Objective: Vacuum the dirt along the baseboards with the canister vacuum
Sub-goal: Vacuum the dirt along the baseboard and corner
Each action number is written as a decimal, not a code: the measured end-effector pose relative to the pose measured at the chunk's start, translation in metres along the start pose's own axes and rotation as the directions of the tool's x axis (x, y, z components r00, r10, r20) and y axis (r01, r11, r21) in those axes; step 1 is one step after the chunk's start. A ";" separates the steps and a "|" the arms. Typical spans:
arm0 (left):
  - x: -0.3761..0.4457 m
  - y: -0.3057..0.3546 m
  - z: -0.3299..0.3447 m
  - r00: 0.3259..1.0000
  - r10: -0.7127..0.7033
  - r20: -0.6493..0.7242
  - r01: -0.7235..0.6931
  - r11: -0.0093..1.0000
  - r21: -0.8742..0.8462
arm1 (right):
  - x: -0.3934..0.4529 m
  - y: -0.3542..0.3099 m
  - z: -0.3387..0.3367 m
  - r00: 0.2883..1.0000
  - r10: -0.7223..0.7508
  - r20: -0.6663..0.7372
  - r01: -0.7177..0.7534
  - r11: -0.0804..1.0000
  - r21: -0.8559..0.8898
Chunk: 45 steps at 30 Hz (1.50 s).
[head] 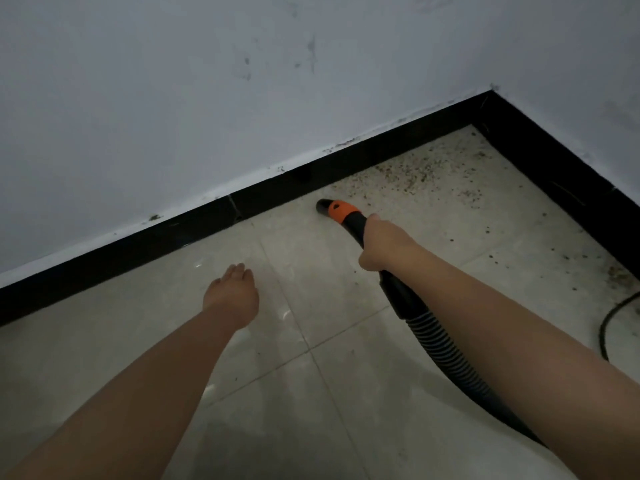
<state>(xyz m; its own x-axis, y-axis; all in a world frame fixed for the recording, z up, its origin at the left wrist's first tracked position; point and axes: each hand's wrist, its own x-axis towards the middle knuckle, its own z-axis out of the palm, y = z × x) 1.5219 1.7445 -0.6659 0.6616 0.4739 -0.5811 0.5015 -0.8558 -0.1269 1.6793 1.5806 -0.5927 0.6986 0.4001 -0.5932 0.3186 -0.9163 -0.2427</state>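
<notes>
My right hand [382, 242] grips the black handle of the vacuum hose, whose orange-collared nozzle [333, 209] points down at the tile floor close to the black baseboard [284, 187]. The ribbed black hose [438, 344] runs back under my right forearm. Brown dirt [412, 176] is scattered over the tiles just right of the nozzle, toward the room corner. Held out above the floor to the left of the hose, my left hand [233, 291] has relaxed fingers and holds nothing.
Two pale walls meet at a corner [491, 93] at the upper right, with black baseboard along both. More dirt [620, 275] lies along the right baseboard. A black cable [613, 320] curves over the floor at the right edge. The canister is out of view.
</notes>
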 end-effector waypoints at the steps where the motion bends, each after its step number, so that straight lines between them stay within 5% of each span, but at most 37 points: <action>1: 0.001 -0.003 0.000 1.000 -0.006 0.004 0.006 1.000 -0.002 | 0.001 0.001 -0.002 1.000 0.003 -0.004 -0.003 1.000 -0.004; 8: 0.019 0.001 0.005 0.997 0.041 0.058 -0.040 0.999 -0.015 | 0.002 0.007 -0.019 0.999 0.038 0.010 -0.037 0.993 -0.111; 12: 0.044 0.015 -0.002 0.997 0.079 0.009 -0.078 0.996 -0.052 | 0.000 -0.002 -0.013 0.998 0.008 0.066 0.003 0.985 -0.172; 17: 0.067 0.030 -0.013 0.988 0.108 -0.106 -0.121 0.985 -0.124 | 0.002 0.005 -0.034 0.989 0.147 0.015 -0.144 0.980 -0.134; 22: 0.084 0.023 -0.004 0.975 0.120 -0.188 -0.160 0.963 -0.217 | 0.002 -0.019 -0.019 0.991 0.060 0.116 -0.035 0.977 -0.208; 28: 0.090 0.016 0.003 0.966 0.138 -0.218 -0.185 0.960 -0.211 | 0.031 -0.037 -0.035 0.996 0.094 -0.005 -0.093 0.987 -0.128; 33: 0.084 -0.002 0.011 0.969 0.133 -0.206 -0.169 0.971 -0.171 | 0.008 -0.052 -0.009 0.988 -0.002 0.153 0.029 0.985 -0.171; 40: 0.081 -0.036 0.016 0.969 0.127 -0.210 -0.157 0.978 -0.134 | 0.039 -0.034 -0.045 0.976 0.206 -0.064 -0.212 0.973 -0.095; 45: 0.076 -0.055 0.018 0.981 0.060 -0.185 -0.087 0.987 -0.138 | 0.035 -0.042 -0.031 0.984 0.172 -0.045 -0.175 0.981 -0.088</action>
<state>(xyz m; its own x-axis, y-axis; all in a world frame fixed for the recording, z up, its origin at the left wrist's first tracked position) 1.5347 1.8239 -0.7172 0.7822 0.4516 -0.4291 0.5146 -0.8567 0.0364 1.7103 1.6332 -0.5793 0.7711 0.2370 -0.5910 0.2462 -0.9669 -0.0666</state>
